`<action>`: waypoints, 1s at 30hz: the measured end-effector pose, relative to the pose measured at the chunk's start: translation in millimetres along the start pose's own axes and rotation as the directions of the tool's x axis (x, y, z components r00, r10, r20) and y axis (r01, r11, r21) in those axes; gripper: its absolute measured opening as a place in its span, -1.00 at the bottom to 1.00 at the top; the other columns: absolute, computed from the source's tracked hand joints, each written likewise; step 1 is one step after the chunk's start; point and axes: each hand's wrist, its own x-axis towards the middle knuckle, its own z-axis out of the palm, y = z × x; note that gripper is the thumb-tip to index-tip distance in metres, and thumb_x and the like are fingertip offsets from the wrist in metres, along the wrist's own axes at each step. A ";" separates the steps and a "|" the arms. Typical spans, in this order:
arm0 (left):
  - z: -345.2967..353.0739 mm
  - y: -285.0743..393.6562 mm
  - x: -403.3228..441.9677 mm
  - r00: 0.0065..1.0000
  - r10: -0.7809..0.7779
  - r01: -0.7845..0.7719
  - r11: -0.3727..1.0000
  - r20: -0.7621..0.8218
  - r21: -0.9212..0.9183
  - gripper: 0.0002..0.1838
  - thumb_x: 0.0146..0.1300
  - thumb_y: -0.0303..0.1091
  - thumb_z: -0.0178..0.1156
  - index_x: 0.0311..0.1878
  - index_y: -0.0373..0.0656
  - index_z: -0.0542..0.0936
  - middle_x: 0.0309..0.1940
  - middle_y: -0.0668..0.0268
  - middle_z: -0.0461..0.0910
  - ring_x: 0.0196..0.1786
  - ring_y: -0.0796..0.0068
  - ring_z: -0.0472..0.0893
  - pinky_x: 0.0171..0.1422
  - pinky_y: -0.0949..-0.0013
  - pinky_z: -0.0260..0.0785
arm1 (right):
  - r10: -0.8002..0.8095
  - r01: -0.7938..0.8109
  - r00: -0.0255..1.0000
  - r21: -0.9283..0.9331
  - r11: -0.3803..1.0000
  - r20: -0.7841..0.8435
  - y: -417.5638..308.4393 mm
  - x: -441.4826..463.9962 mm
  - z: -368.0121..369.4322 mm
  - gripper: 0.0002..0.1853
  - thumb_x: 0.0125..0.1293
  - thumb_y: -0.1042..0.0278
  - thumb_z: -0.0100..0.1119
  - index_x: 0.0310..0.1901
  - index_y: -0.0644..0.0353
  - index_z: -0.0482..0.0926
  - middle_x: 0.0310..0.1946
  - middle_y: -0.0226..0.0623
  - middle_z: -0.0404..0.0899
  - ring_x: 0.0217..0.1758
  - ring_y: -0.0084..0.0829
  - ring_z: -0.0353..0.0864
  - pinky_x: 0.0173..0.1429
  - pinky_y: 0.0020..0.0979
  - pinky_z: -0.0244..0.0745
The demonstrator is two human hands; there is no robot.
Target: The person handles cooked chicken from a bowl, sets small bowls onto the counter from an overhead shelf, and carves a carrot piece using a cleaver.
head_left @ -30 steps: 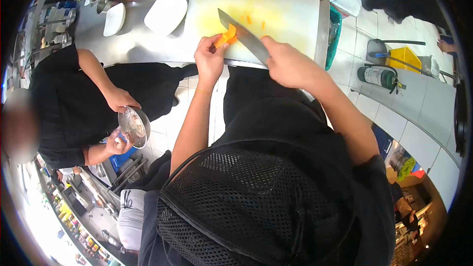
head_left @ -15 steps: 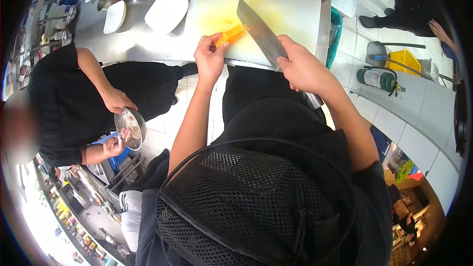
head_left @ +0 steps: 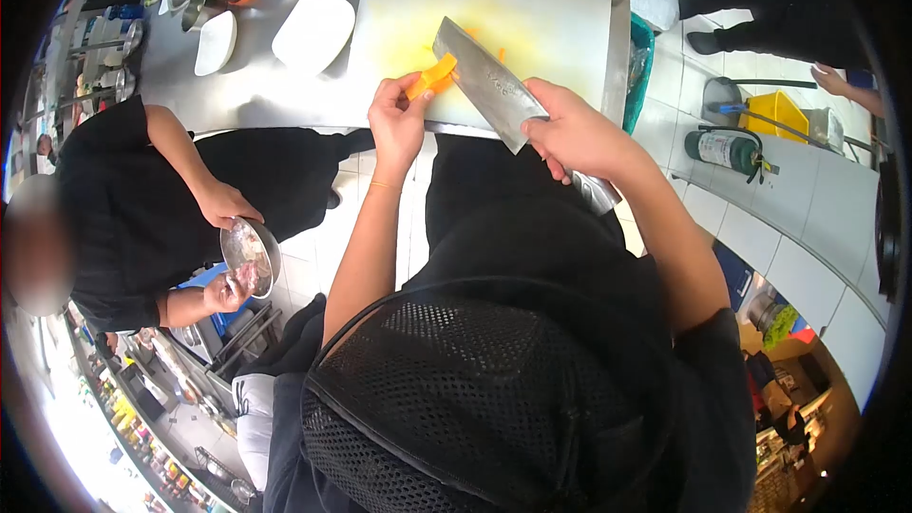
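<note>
My left hand (head_left: 397,122) pinches a bright orange, block-like vegetable piece (head_left: 433,77) between thumb and fingertips at the near edge of the white cutting board (head_left: 570,0). In my right hand (head_left: 578,135) is a wide-bladed cleaver (head_left: 486,85), gripped around the handle close to the blade. The blade slants up to the left, its far end beside the orange piece; whether they touch I cannot tell. A small orange sliver (head_left: 502,55) lies on the board right of the blade. Yellow stains mark the board.
Two white dishes (head_left: 314,30) (head_left: 217,43) stand on the steel table, left of the board. A co-worker at left holds a metal bowl (head_left: 270,252) of pale food. Right are a green-rimmed bin (head_left: 638,76), a fire extinguisher (head_left: 722,149) and another person's legs (head_left: 731,0).
The cleaver has shifted down and left, toward the orange piece. My left hand keeps its pinch. At left, the co-worker's lower hand has moved slightly at the bowl.
</note>
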 end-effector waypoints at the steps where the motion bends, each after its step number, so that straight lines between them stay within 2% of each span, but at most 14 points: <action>1: 0.5 -0.4 0.4 1.000 0.020 -0.020 1.000 -0.007 -0.018 -0.68 0.21 -0.57 0.45 0.05 -0.34 0.74 -0.22 0.32 0.59 -0.26 0.55 0.52 -0.06 0.46 0.46 | -0.005 0.005 1.000 -0.004 1.000 -0.013 -0.4 -0.5 0.2 -0.71 0.49 0.50 -0.03 0.19 0.32 0.39 -0.55 -0.38 0.41 -0.69 -0.55 0.47 -0.59 -0.40 0.44; 5: 0.7 2.6 -0.4 1.000 0.012 -0.013 1.000 -0.007 -0.024 -0.68 0.21 -0.56 0.45 0.05 -0.34 0.74 -0.22 0.32 0.59 -0.28 0.55 0.50 -0.08 0.46 0.45 | -0.020 0.020 1.000 -0.002 1.000 0.008 2.1 1.3 -1.1 -0.68 0.48 0.50 -0.03 0.22 0.31 0.41 -0.55 -0.40 0.39 -0.71 -0.58 0.44 -0.62 -0.42 0.42; 7: 0.7 5.0 -0.2 1.000 -0.002 0.002 0.998 -0.009 -0.056 -0.69 0.21 -0.56 0.46 0.04 -0.34 0.74 -0.23 0.33 0.58 -0.29 0.56 0.49 -0.09 0.47 0.45 | -0.030 0.029 0.999 -0.040 0.999 -0.013 -2.3 -0.5 -1.8 -0.62 0.48 0.49 -0.01 0.29 0.31 0.41 -0.51 -0.24 0.50 -0.60 -0.40 0.57 -0.45 -0.31 0.53; 8: 0.4 5.2 -0.1 1.000 -0.005 0.004 0.998 -0.010 -0.056 -0.69 0.21 -0.56 0.46 0.04 -0.34 0.74 -0.23 0.33 0.58 -0.29 0.56 0.49 -0.09 0.47 0.45 | -0.028 0.028 1.000 -0.041 0.999 -0.011 2.5 0.5 0.2 -0.62 0.48 0.49 -0.01 0.29 0.31 0.41 -0.51 -0.24 0.50 -0.60 -0.40 0.57 -0.45 -0.31 0.53; 10: -0.7 5.4 -0.3 1.000 0.002 -0.002 1.000 -0.006 0.020 -0.70 0.22 -0.57 0.45 0.03 -0.34 0.73 -0.23 0.33 0.58 -0.25 0.58 0.51 -0.07 0.48 0.45 | -0.327 0.182 0.905 -0.447 0.876 -0.271 16.9 2.7 5.4 -0.57 0.46 0.49 0.02 0.33 0.33 0.37 -0.27 0.19 0.67 -0.34 0.09 0.71 -0.16 -0.04 0.58; 13: 0.1 3.0 -0.7 1.000 -0.025 0.024 0.999 -0.006 -0.026 -0.71 0.24 -0.58 0.44 0.04 -0.35 0.73 -0.23 0.35 0.58 -0.23 0.60 0.51 -0.05 0.48 0.44 | -0.253 0.130 0.929 -0.403 0.906 -0.269 13.1 -4.0 3.1 -0.57 0.47 0.49 0.04 0.34 0.28 0.39 -0.18 0.28 0.65 -0.12 0.28 0.67 0.02 0.05 0.52; 14: 1.5 1.4 -1.8 1.000 -0.023 0.023 0.999 -0.002 -0.023 -0.71 0.24 -0.58 0.44 0.04 -0.35 0.73 -0.23 0.35 0.58 -0.23 0.60 0.51 -0.05 0.48 0.44 | -0.252 0.130 0.929 -0.399 0.908 -0.272 19.8 -2.7 4.4 -0.57 0.47 0.49 0.04 0.34 0.28 0.39 -0.18 0.28 0.65 -0.12 0.28 0.67 0.02 0.05 0.52; 16: 6.7 -0.5 -0.7 0.998 -0.058 0.046 0.955 -0.033 -0.293 -0.71 0.25 -0.60 0.43 0.04 -0.37 0.72 -0.23 0.37 0.56 -0.25 0.61 0.47 -0.05 0.49 0.42 | -0.345 0.266 0.915 -0.334 0.904 -0.206 36.9 2.6 7.4 -0.56 0.47 0.49 0.04 0.35 0.28 0.40 -0.21 0.22 0.67 -0.12 0.25 0.67 0.03 0.02 0.53; 17: 8.4 2.7 0.0 0.998 -0.055 0.046 0.956 -0.026 -0.291 -0.71 0.25 -0.60 0.43 0.04 -0.37 0.72 -0.23 0.37 0.56 -0.25 0.61 0.47 -0.05 0.49 0.42 | -0.344 0.264 0.914 -0.330 0.906 -0.213 34.0 1.5 9.0 -0.56 0.47 0.49 0.04 0.35 0.28 0.40 -0.21 0.22 0.67 -0.12 0.25 0.67 0.03 0.02 0.53; 19: 7.7 6.7 -2.9 0.999 -0.006 -0.006 0.940 -0.035 -0.341 -0.71 0.26 -0.59 0.42 0.05 -0.38 0.71 -0.23 0.39 0.56 -0.27 0.61 0.43 -0.05 0.49 0.40 | -0.179 0.139 0.970 -0.229 0.963 -0.166 22.9 -1.7 16.4 -0.53 0.50 0.48 0.01 0.42 0.19 0.39 -0.43 -0.22 0.55 -0.51 -0.41 0.55 -0.35 -0.32 0.51; 20: 8.2 4.6 -3.2 0.999 -0.012 0.000 0.941 -0.033 -0.339 -0.71 0.26 -0.59 0.42 0.05 -0.38 0.71 -0.23 0.39 0.56 -0.27 0.61 0.43 -0.05 0.49 0.40 | -0.174 0.136 0.971 -0.226 0.965 -0.162 18.4 -3.9 16.0 -0.53 0.50 0.48 0.01 0.42 0.19 0.39 -0.43 -0.22 0.55 -0.51 -0.41 0.55 -0.35 -0.32 0.51; 22: 8.8 1.3 -3.4 0.997 -0.039 0.028 0.985 -0.065 -0.172 -0.70 0.25 -0.59 0.43 0.05 -0.37 0.71 -0.21 0.38 0.57 -0.27 0.61 0.43 -0.07 0.49 0.40 | -0.116 0.099 0.979 -0.106 0.989 -0.169 8.2 -10.0 12.1 -0.53 0.52 0.45 0.02 0.43 0.15 0.40 -0.52 -0.41 0.44 -0.63 -0.60 0.41 -0.51 -0.44 0.39; 25: 3.7 7.4 -4.0 0.999 -0.024 0.023 0.999 -0.032 -0.043 -0.70 0.26 -0.59 0.43 0.06 -0.36 0.72 -0.18 0.37 0.59 -0.27 0.61 0.43 -0.08 0.49 0.40 | -0.111 0.116 0.975 0.016 0.993 -0.192 -7.3 -22.9 0.4 -0.52 0.52 0.45 0.00 0.44 0.15 0.38 -0.55 -0.46 0.41 -0.67 -0.62 0.37 -0.54 -0.44 0.39; 30: 6.4 0.4 -1.7 0.998 -0.034 0.025 0.985 -0.046 -0.171 -0.71 0.27 -0.59 0.42 0.07 -0.39 0.71 -0.21 0.39 0.59 -0.26 0.63 0.43 -0.08 0.51 0.40 | -0.178 0.160 0.959 -0.097 0.982 -0.218 5.3 -12.6 -2.2 -0.52 0.53 0.45 -0.03 0.45 0.19 0.36 -0.55 -0.45 0.39 -0.67 -0.62 0.39 -0.54 -0.46 0.40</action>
